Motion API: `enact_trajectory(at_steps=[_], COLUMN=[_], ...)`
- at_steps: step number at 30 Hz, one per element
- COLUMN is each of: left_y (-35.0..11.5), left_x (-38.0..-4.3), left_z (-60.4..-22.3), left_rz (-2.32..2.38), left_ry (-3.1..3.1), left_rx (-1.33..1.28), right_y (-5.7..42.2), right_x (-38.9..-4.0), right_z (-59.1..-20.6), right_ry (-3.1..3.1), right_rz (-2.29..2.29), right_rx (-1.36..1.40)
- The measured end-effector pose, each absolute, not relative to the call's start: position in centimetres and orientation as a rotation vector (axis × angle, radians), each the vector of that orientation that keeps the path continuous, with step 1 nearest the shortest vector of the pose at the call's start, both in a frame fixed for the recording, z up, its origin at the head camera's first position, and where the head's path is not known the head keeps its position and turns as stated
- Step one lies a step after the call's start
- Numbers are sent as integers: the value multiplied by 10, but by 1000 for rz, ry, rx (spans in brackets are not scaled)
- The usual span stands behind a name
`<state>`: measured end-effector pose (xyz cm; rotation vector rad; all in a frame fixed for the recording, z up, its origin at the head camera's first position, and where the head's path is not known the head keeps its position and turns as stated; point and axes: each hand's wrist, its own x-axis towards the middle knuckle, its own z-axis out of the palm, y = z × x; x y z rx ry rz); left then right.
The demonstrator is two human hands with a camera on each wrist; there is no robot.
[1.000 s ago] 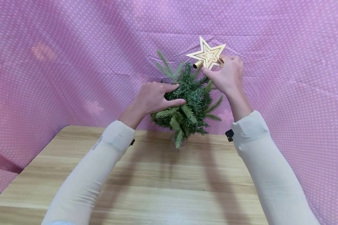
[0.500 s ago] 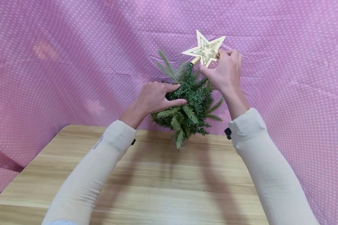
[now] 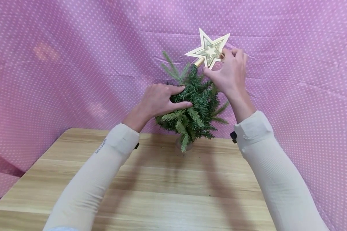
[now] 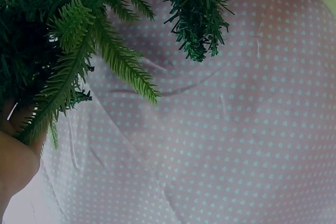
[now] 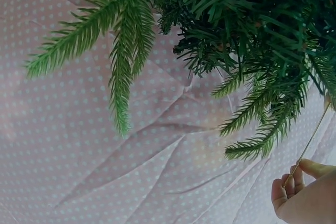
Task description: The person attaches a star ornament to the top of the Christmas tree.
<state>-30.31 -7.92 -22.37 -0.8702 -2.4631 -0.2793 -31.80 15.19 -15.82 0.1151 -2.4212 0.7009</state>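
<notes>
A small artificial Christmas tree [image 3: 200, 96] stands at the back of the table. My left hand [image 3: 159, 100] grips it from the left, thumb and index finger reaching around the upper branches; its other fingertips are hidden in the greenery. Above, my right hand [image 3: 232, 72] pinches a gold star tree topper [image 3: 210, 51] by its right and lower points. The topper's gold tube [image 3: 199, 62] sits over the tip of the tree, tilted to the upper right. In the right wrist view the star [image 5: 313, 134] shows edge-on between thumb and fingers.
The tree's clear round base [image 3: 188, 147] rests near the back edge of the wooden table [image 3: 167, 205]. A pink polka-dot cloth [image 3: 104, 48] hangs close behind and on both sides. Lighter green sprigs [image 3: 171, 69] stick out around the tree.
My right hand has brought the star left and slightly up, and its tube, which was right of the treetop, now covers the tip. The left hand has hardly moved.
</notes>
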Motion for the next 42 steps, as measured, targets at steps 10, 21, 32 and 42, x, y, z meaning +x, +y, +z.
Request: enact_trajectory(at_steps=[10,21,32,42], left_y=[-79,-77,-73,-69], left_x=[-302,-300,-295,-292], left_z=[-225,-225,-221,-220], left_rz=[-268,-244,-189,-157], left_ry=[-2433,-2491,-2529,-2554], left_rx=[-875,-814,-792,-755], right_y=[152,155,163,162], right_x=[-319,-322,-324,-328], right_z=[-165,-171,-166,-158], right_ry=[-2320,-2337,-2312,-2244], right_rz=[693,654,601,451], right_rx=[191,323,500,658])
